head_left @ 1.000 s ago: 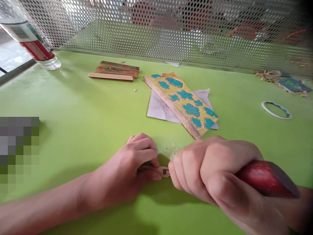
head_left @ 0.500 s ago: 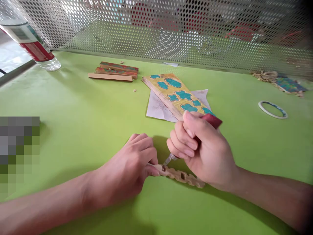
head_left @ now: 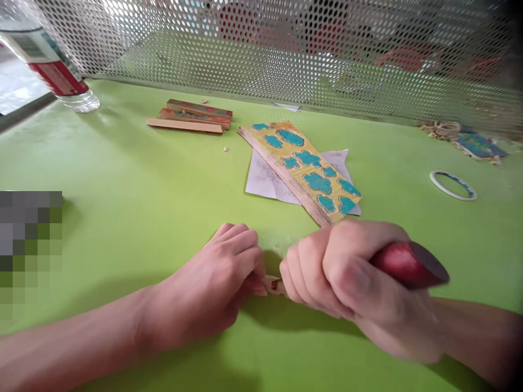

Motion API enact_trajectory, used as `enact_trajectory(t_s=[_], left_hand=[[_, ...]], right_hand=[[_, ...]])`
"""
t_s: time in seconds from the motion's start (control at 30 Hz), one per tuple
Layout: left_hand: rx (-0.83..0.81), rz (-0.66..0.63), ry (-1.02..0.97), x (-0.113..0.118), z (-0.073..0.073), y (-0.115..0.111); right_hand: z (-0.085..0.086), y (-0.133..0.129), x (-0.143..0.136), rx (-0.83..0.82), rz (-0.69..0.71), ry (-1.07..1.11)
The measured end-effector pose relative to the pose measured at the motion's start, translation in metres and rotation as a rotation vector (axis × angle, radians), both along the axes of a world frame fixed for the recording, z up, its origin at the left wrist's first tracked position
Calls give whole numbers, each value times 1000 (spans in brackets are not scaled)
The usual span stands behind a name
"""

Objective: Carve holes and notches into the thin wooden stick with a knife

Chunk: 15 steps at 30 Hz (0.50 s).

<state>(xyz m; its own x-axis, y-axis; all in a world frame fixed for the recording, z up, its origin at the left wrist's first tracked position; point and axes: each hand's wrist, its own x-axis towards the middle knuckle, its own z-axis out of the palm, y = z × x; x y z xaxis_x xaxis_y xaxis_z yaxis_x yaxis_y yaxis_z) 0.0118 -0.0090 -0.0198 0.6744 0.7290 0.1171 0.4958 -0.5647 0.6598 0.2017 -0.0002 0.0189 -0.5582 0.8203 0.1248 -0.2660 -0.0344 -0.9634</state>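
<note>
Near the middle of the green table, my left hand (head_left: 220, 277) is closed, its fingertips pinching the left end of a small carved wooden piece (head_left: 274, 285). A dark notch shows on the piece between my hands; the rest of it is hidden behind my right hand. My right hand (head_left: 351, 277) is wrapped in a fist round a tool with a dark red handle (head_left: 402, 264), whose butt points right and up. The tool's tip is mostly hidden by my fingers, close to the notch.
A yellow board with teal shapes (head_left: 304, 158) lies on white paper (head_left: 261, 177) beyond my hands. Wooden strips (head_left: 186, 126), a water bottle (head_left: 61, 73), a tape ring (head_left: 451, 193) and a bundle of string (head_left: 445, 129) are farther off. A perforated screen (head_left: 245, 60) borders the back.
My right hand has tilted and lowered toward the right, so the handle's butt shows and the tool's metal shaft is now mostly hidden. My left hand has stayed in about the same place.
</note>
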Motion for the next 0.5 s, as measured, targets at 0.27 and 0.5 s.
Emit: enact_trajectory(t_s=[0.27, 0.5], left_hand=[[15, 57, 2, 4, 1, -3], [11, -36, 9, -3, 0, 12]], right_hand=[[-3, -8, -7, 27, -108, 4], [-7, 7, 2, -70, -16, 174]])
